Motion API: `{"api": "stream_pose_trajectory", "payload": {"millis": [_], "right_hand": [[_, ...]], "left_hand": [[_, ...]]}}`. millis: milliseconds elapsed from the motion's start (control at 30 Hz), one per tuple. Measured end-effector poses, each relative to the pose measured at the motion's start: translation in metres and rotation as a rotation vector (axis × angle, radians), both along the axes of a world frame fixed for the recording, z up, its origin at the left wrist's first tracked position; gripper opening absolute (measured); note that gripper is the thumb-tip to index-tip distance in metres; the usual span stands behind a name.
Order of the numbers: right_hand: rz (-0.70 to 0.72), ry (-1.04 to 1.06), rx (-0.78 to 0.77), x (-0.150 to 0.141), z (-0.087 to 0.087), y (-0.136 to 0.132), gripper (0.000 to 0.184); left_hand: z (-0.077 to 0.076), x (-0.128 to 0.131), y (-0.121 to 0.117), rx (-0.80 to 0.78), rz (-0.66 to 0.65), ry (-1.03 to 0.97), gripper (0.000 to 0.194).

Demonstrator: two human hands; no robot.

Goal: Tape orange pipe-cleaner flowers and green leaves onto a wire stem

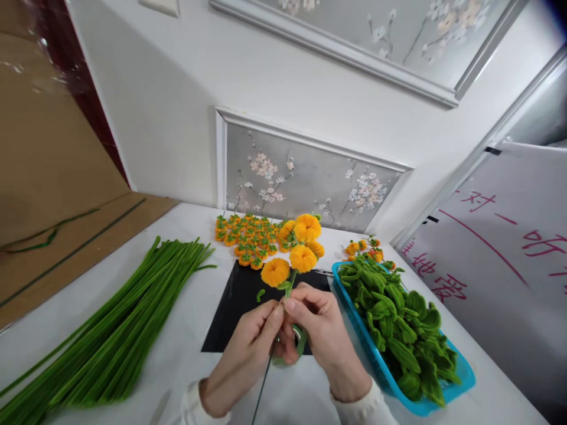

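Note:
A spray of fluffy orange pipe-cleaner flowers (303,258) rises above my two hands on a green-wrapped stem. My left hand (252,333) pinches the stem low down, thumb against forefinger. Touching it, my right hand (325,324) is closed on the same stem just below the blooms. A roll of green tape (302,341) hangs at the curled fingers under my hands; which hand bears it is partly hidden. The thin bare end of the stem (262,386) runs down toward the table's near side. A black mat (228,316) lies beneath, with a small green scrap (260,295) on it.
Long green pipe cleaners (119,330) lie bundled at left. Several small orange pieces with green tops (248,233) stand at the back. A blue basket (385,378) of green leaf pieces (398,330) is at right, with more orange pieces (365,248) behind it. Scissors (324,272) lie near the basket.

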State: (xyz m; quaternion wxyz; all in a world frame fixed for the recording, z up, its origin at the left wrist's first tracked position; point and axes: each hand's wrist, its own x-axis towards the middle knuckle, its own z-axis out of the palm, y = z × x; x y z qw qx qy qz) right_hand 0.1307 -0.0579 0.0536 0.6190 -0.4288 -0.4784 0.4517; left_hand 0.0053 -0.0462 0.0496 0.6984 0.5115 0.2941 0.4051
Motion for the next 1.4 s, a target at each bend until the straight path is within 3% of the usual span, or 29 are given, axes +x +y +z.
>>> {"api": "stream_pose_trajectory", "payload": {"millis": [167,367,500,700,800,867,933,1033,1133,1233,1400], "right_hand": [[-0.025,-0.025,-0.06,-0.002,0.005,0.0,0.017],[0.098,-0.016,-0.041,-0.005,0.001,0.002,0.022],[0.198,-0.009,-0.017,-0.004,-0.002,0.001,0.023],[0.155,-0.046,-0.047,-0.003,-0.007,-0.001,0.021],[0.134,-0.092,-0.05,-0.001,-0.01,-0.001,0.022],[0.112,-0.112,-0.063,0.0,-0.013,0.0,0.024],[0.094,-0.125,-0.077,0.001,-0.015,0.0,0.026],[0.1,-0.126,-0.087,0.0,-0.018,0.0,0.026],[0.126,-0.097,-0.084,0.0,-0.019,-0.002,0.026],[0.15,-0.063,-0.103,0.002,-0.023,-0.004,0.023],[0.217,0.107,-0.113,0.003,-0.032,-0.004,0.02]], "left_hand": [[0.0,-0.002,0.015,-0.135,0.146,-0.165,0.021],[-0.003,-0.009,0.028,-0.285,-0.023,-0.277,0.007],[-0.005,-0.011,0.028,-0.276,-0.029,-0.264,0.007],[-0.011,-0.007,0.026,-0.205,-0.006,-0.237,0.008],[-0.01,-0.009,0.025,-0.117,0.012,-0.16,0.008],[-0.006,-0.012,0.022,0.0,0.093,-0.094,0.015],[0.001,-0.015,0.019,0.187,0.225,-0.022,0.029],[0.014,-0.017,0.014,0.545,0.305,0.2,0.045],[0.024,-0.014,0.015,0.732,0.365,0.321,0.032],[0.024,-0.011,0.019,0.598,0.372,0.18,0.013],[0.012,-0.01,0.022,0.255,0.301,-0.086,0.003]]}}
